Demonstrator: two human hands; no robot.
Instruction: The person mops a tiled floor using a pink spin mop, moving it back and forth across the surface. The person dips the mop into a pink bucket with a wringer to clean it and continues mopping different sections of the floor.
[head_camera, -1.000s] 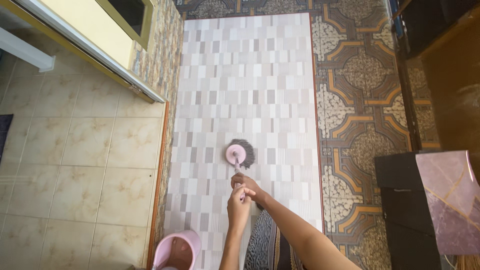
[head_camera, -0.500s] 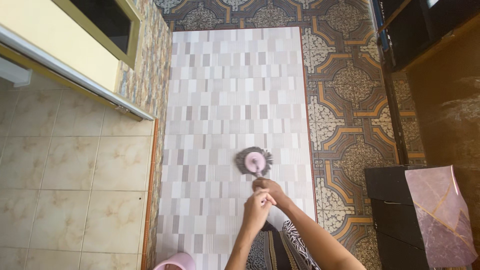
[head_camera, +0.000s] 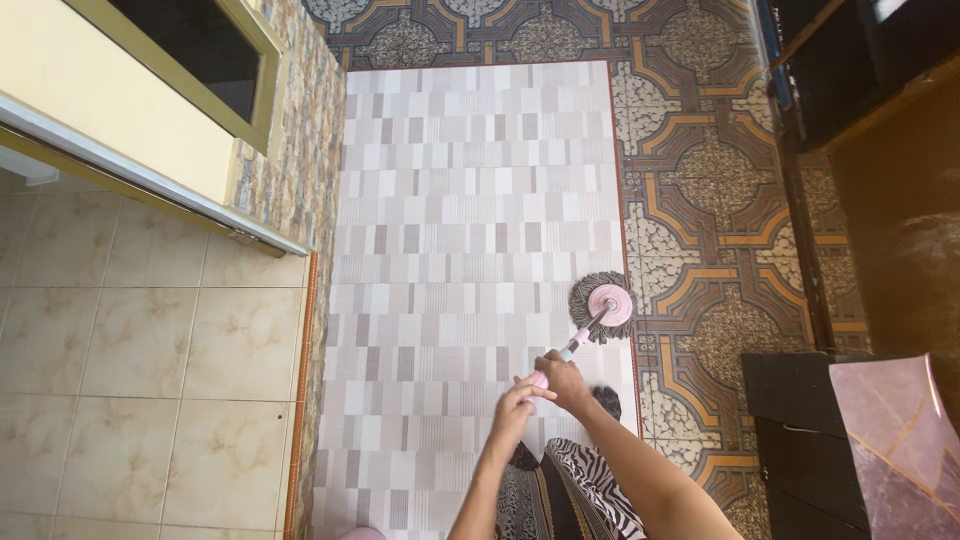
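Grey-and-white patterned floor tiles (head_camera: 470, 200) fill the centre, bordered by ornate brown tiles (head_camera: 720, 200). Both hands clench 1 pink mop handle (head_camera: 578, 342): left hand (head_camera: 512, 400) lower, right hand (head_camera: 562, 378) just above, touching. Round grey mop head with pink hub (head_camera: 603, 305) rests at the tile border.

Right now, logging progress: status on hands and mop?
Both hands, left hand and right hand, shut on mop handle. Mop head at grey floor's right edge. Nothing blocking.
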